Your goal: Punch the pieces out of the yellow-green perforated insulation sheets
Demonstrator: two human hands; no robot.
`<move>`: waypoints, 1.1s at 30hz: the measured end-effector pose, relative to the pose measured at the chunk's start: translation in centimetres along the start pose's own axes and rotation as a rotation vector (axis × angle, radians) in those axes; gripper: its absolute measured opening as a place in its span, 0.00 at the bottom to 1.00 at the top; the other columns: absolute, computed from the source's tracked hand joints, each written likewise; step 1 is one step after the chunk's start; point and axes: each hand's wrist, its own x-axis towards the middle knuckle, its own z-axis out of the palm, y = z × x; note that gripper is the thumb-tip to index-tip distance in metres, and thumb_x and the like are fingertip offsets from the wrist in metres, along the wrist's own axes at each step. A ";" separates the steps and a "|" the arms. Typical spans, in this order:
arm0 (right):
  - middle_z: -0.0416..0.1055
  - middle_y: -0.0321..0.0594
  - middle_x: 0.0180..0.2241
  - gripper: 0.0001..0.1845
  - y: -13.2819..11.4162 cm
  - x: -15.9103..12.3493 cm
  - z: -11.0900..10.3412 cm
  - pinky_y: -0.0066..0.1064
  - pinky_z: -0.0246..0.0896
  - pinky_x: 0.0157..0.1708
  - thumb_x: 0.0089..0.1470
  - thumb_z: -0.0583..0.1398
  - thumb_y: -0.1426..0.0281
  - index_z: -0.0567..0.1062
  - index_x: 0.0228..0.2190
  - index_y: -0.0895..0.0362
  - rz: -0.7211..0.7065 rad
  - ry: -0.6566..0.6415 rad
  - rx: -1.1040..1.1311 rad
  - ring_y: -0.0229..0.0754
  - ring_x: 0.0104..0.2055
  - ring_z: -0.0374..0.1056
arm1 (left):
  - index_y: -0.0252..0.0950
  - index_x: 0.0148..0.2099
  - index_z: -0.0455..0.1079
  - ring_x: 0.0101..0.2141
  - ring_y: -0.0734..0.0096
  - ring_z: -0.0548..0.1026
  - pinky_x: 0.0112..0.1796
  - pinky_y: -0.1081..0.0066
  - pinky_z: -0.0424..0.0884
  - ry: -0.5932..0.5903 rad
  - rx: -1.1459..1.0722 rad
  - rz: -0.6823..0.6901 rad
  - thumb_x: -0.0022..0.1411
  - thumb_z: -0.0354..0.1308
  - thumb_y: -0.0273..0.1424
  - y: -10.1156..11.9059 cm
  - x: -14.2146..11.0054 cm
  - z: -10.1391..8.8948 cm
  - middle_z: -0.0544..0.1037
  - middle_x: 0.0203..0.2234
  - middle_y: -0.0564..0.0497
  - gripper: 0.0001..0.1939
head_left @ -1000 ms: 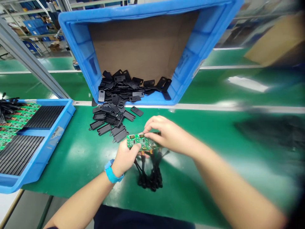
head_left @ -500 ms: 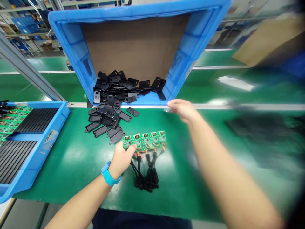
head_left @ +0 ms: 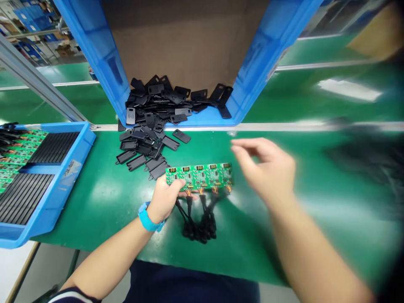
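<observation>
My left hand (head_left: 167,195) grips the left end of a green circuit board strip (head_left: 206,177), thumb on top. The strip carries a row of small display modules along its upper edge. From its lower edge hang coloured wires leading into black cables (head_left: 200,227), bunched over the table. To the right of the strip, my right hand (head_left: 265,166) is raised with thumb and forefinger brought together in a pinch. Whether anything small is between those fingertips I cannot make out. A small clear piece (head_left: 232,133) lies on the table just beyond them.
A tilted blue bin (head_left: 252,80) holds many black plastic covers (head_left: 160,101). Black plastic housings (head_left: 142,151) spill onto the green table (head_left: 104,202). At left, a blue tray (head_left: 67,181) carries more boards and black strips. A blurred dark heap (head_left: 362,155) lies at right.
My right hand has drawn back from the bin's front edge toward me and the strip's right end. My left hand keeps its grip on the strip. The whole view has shifted slightly.
</observation>
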 end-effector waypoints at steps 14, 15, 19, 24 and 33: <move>0.72 0.38 0.23 0.06 -4.0 -4.7 2.9 0.26 0.59 0.21 0.50 0.62 0.70 0.78 0.30 0.60 -0.211 0.004 -0.229 0.36 0.24 0.66 | 0.33 0.37 0.69 0.26 0.67 0.78 0.24 0.73 0.75 -0.016 0.031 0.099 0.54 0.55 0.28 -0.8 0.2 0.1 0.79 0.31 0.51 0.07; 0.72 0.39 0.23 0.06 -4.0 -4.7 2.9 0.26 0.59 0.22 0.50 0.63 0.70 0.78 0.30 0.60 -0.223 0.017 -0.232 0.36 0.25 0.67 | 0.34 0.37 0.69 0.26 0.68 0.78 0.23 0.73 0.75 -0.018 0.029 0.105 0.54 0.54 0.28 -0.8 0.2 0.2 0.79 0.31 0.51 0.07; 0.73 0.38 0.23 0.04 -3.9 -5.0 3.2 0.26 0.60 0.23 0.50 0.63 0.72 0.78 0.30 0.59 -0.246 0.051 -0.227 0.36 0.25 0.67 | 0.34 0.36 0.69 0.24 0.70 0.77 0.23 0.74 0.75 -0.005 0.030 0.095 0.54 0.54 0.27 -0.8 0.3 0.2 0.79 0.32 0.51 0.06; 0.72 0.37 0.22 0.02 -3.8 -4.7 3.0 0.27 0.60 0.23 0.49 0.63 0.72 0.77 0.26 0.58 -0.228 0.060 -0.164 0.36 0.24 0.67 | 0.33 0.35 0.68 0.26 0.66 0.78 0.23 0.72 0.75 0.017 0.004 0.045 0.51 0.55 0.27 -0.6 0.3 0.2 0.78 0.29 0.51 0.07; 0.71 0.42 0.26 0.08 -1.9 -3.9 0.2 0.33 0.63 0.27 0.57 0.55 0.70 0.74 0.29 0.55 0.174 0.259 -0.048 0.41 0.29 0.69 | 0.31 0.33 0.67 0.21 0.66 0.76 0.24 0.69 0.75 -0.016 -0.010 -0.132 0.47 0.54 0.30 0.1 0.4 0.2 0.78 0.25 0.48 0.09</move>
